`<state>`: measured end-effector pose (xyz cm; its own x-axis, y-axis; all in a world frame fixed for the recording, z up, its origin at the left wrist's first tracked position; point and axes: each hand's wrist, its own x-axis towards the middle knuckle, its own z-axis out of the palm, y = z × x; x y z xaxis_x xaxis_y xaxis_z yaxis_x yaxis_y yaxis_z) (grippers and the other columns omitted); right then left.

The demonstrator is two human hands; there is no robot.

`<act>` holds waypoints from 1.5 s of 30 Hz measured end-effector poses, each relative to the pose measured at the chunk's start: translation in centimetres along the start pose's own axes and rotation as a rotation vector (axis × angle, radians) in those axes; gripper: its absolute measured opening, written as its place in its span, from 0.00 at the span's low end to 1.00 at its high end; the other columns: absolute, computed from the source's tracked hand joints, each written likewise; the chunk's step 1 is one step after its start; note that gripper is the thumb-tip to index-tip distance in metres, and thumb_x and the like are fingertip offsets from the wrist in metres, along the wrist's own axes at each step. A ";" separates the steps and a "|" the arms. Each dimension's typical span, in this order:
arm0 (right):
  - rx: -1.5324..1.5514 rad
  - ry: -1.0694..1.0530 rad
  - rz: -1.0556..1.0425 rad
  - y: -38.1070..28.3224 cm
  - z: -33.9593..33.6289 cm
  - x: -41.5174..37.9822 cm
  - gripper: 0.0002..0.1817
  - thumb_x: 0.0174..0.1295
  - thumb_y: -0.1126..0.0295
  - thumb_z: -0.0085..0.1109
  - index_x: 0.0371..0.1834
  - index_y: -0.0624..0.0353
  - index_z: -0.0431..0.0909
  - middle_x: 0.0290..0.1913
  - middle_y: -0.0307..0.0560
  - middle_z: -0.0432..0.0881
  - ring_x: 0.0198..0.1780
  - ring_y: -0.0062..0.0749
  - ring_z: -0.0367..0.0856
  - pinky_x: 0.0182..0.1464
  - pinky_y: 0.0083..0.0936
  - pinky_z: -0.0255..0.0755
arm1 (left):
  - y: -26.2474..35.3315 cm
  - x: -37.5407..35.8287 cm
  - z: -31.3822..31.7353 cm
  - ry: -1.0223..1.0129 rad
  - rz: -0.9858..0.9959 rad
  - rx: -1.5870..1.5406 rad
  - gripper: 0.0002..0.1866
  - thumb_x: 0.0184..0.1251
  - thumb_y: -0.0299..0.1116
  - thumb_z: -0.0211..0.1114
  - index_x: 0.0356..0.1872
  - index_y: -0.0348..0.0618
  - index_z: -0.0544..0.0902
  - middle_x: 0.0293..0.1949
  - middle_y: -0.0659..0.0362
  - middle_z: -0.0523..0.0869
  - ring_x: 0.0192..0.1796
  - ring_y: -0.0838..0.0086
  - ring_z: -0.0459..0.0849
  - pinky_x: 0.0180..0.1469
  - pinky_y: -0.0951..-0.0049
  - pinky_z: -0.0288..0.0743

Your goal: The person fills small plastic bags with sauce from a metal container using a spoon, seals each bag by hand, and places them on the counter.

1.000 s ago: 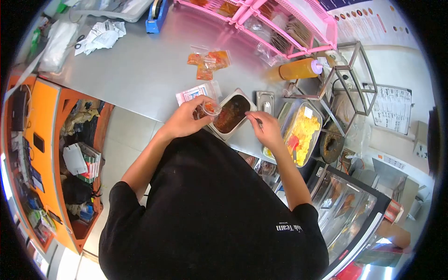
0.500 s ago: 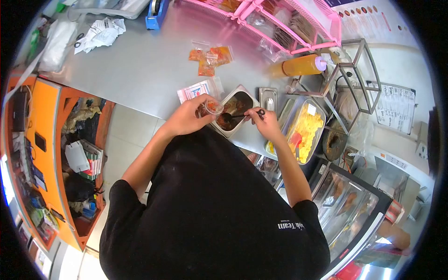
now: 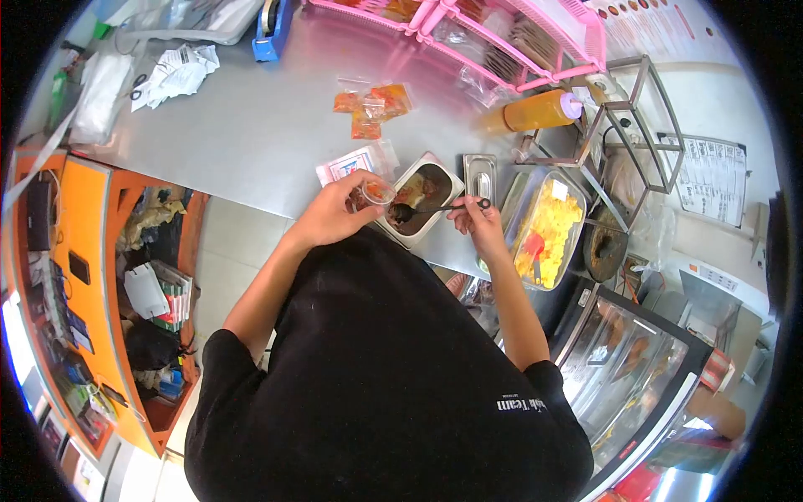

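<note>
My left hand (image 3: 341,211) is closed around a small clear plastic bag or cup (image 3: 379,193) with reddish-orange food inside; its exact shape is partly covered by my fingers. In my right hand (image 3: 480,227) is the handle of a black spoon (image 3: 435,208). The spoon's bowl dips into a rectangular steel container (image 3: 452,177) of dark reddish sauce, close beside my left hand. Several small zip bags of orange-red sauce (image 3: 370,102) lie on the counter beyond. A pack of printed clear zip bags (image 3: 358,162) rests just behind my left hand.
A steel lid (image 3: 479,174) lies right of the sauce container. Farther right stands a clear tub (image 3: 577,230) of yellow pieces with a red scoop (image 3: 533,244). A yellow squeeze bottle (image 3: 535,113), pink baskets (image 3: 435,33), metal rack (image 3: 636,109) and blue tape dispenser (image 3: 271,33) surround the steel counter (image 3: 226,134).
My right hand has shifted slightly down and right, its grip on the spoon handle changed so more handle shows. The spoon's bowl stays in the container. My left hand barely moves.
</note>
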<state>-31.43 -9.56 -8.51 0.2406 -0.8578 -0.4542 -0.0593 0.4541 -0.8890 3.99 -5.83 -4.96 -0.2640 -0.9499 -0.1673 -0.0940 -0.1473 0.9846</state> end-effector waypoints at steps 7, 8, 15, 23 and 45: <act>-0.622 -0.150 -0.349 -1.9 2.9 -0.4 0.12 0.80 0.66 0.59 0.46 0.62 0.90 0.37 0.43 0.93 0.34 0.21 0.86 0.39 0.22 0.79 | 0.5 -0.2 0.2 -0.017 -0.050 0.014 0.20 0.70 0.31 0.74 0.61 0.43 0.83 0.41 0.64 0.87 0.37 0.81 0.79 0.43 0.74 0.76; -0.654 -0.193 -0.378 -2.0 3.5 -0.5 0.12 0.80 0.67 0.60 0.45 0.62 0.90 0.38 0.42 0.93 0.35 0.20 0.86 0.40 0.22 0.79 | 0.5 -0.3 0.2 -0.015 -0.050 0.012 0.20 0.70 0.31 0.75 0.61 0.43 0.83 0.41 0.64 0.87 0.37 0.81 0.79 0.43 0.75 0.76; -0.045 -0.103 -0.097 0.3 2.5 -1.0 0.18 0.85 0.60 0.53 0.50 0.64 0.87 0.41 0.46 0.93 0.33 0.22 0.82 0.35 0.22 0.74 | 1.0 -0.5 0.2 -0.019 -0.049 0.024 0.19 0.70 0.29 0.74 0.60 0.42 0.83 0.41 0.64 0.87 0.36 0.83 0.78 0.41 0.76 0.76; 0.385 -0.009 0.131 2.5 1.6 -2.0 0.20 0.85 0.54 0.53 0.53 0.62 0.83 0.40 0.50 0.91 0.31 0.24 0.81 0.33 0.21 0.72 | 0.8 -0.2 -0.7 0.010 -0.089 0.102 0.20 0.69 0.27 0.74 0.61 0.43 0.82 0.45 0.63 0.86 0.39 0.82 0.78 0.44 0.75 0.76; 0.375 0.204 -0.333 -11.5 -0.8 -7.9 0.21 0.85 0.56 0.53 0.49 0.66 0.84 0.36 0.57 0.91 0.29 0.30 0.83 0.33 0.26 0.73 | 8.1 3.4 1.3 -0.312 0.078 0.138 0.35 0.62 0.27 0.72 0.73 0.45 0.73 0.42 0.55 0.87 0.42 0.72 0.86 0.49 0.68 0.80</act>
<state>-33.45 -8.17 5.23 -0.0075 -0.9824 -0.1867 0.3474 0.1725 -0.9217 1.09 -9.92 2.38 -0.5545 -0.8235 -0.1199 -0.1847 -0.0187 0.9826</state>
